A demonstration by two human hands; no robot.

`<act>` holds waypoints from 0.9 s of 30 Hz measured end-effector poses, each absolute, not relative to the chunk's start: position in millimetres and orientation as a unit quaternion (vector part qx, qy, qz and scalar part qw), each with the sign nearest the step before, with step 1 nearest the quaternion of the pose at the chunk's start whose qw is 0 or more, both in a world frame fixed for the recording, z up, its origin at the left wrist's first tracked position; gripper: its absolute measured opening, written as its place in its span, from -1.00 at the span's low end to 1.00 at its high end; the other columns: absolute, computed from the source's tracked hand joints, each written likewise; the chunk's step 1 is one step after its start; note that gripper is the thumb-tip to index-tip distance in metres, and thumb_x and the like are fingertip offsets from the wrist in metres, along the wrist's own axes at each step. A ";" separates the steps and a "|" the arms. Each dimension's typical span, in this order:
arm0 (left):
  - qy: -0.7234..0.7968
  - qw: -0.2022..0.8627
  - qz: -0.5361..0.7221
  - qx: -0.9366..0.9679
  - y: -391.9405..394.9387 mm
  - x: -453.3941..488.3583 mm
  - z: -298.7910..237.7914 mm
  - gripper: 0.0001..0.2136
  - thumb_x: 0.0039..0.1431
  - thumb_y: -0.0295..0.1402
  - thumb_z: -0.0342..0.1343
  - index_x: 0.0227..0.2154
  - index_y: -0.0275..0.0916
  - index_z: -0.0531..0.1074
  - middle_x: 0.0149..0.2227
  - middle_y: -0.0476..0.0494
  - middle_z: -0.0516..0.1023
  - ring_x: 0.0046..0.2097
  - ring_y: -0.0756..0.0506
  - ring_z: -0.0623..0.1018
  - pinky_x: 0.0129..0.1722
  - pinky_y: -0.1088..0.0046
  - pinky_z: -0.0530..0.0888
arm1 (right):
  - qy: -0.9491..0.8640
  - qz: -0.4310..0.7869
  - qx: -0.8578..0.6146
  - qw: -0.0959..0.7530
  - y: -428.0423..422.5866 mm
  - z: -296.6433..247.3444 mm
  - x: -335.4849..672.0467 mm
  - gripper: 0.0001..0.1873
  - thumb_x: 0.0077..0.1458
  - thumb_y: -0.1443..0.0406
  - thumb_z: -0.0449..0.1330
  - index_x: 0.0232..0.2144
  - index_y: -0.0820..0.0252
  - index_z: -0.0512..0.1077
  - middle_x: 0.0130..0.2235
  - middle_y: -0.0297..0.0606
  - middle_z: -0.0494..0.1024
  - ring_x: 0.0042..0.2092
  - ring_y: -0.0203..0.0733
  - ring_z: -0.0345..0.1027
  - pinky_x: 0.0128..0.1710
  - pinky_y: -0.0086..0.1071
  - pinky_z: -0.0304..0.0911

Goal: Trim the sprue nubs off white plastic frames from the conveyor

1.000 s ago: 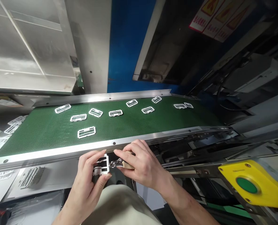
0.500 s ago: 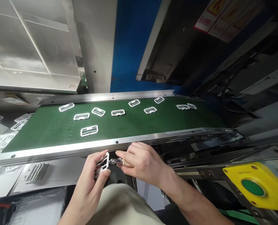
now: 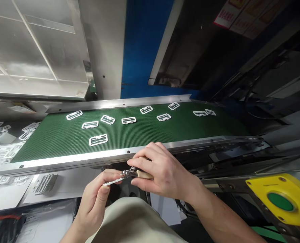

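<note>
My left hand (image 3: 95,197) pinches a small white plastic frame (image 3: 111,182) between thumb and fingers, turned nearly edge-on to me. In my right hand (image 3: 162,170) is a pair of nippers (image 3: 144,174) with beige grips and a shiny metal head. The nippers' jaws are at the far right end of the frame, close to my left fingertips; whether they touch the plastic I cannot tell. Both hands are just in front of the conveyor's near rail (image 3: 114,154), above my lap.
Several similar white frames lie scattered on the green conveyor belt (image 3: 140,135). A heap of them (image 3: 3,152) fills the left end, and a neat stack (image 3: 45,184) sits on the white sheet below. At the right is a yellow box with a green button (image 3: 280,201).
The white frame has turned from upright to nearly flat and edge-on. My right hand has shifted slightly right and its fingers have opened a little around the nippers. The view has moved slightly.
</note>
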State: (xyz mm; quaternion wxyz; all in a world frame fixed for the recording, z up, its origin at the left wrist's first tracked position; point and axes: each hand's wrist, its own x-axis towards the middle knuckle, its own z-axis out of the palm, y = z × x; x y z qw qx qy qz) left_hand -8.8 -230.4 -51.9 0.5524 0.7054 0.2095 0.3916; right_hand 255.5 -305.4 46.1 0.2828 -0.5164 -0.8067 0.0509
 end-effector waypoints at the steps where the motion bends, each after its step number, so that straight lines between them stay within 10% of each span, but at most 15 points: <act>1: 0.205 0.552 0.390 0.708 -230.2 -8.7 -51.3 -0.62 0.69 -0.02 -0.06 0.07 0.02 0.66 -0.03 -0.01 0.74 0.06 -0.08 0.69 0.16 0.53 0.55 | -0.811 0.039 -0.513 0.278 -305.8 49.3 254.9 -0.63 0.47 0.07 0.43 0.12 0.18 0.63 -0.02 -0.22 0.68 -0.01 -0.04 0.47 0.00 -0.11 0.20; 27: 0.180 0.536 0.374 0.735 -221.9 -14.1 -50.7 -0.61 0.69 -0.03 -0.07 0.09 -0.04 0.63 0.01 -0.10 0.75 0.06 -0.15 0.71 0.12 0.43 0.56 | -0.849 -0.018 -0.493 0.189 -299.0 65.1 246.5 -0.72 0.49 0.10 0.42 -0.21 0.17 0.63 -0.30 -0.37 0.46 -0.21 -0.17 0.32 -0.22 -0.22 0.10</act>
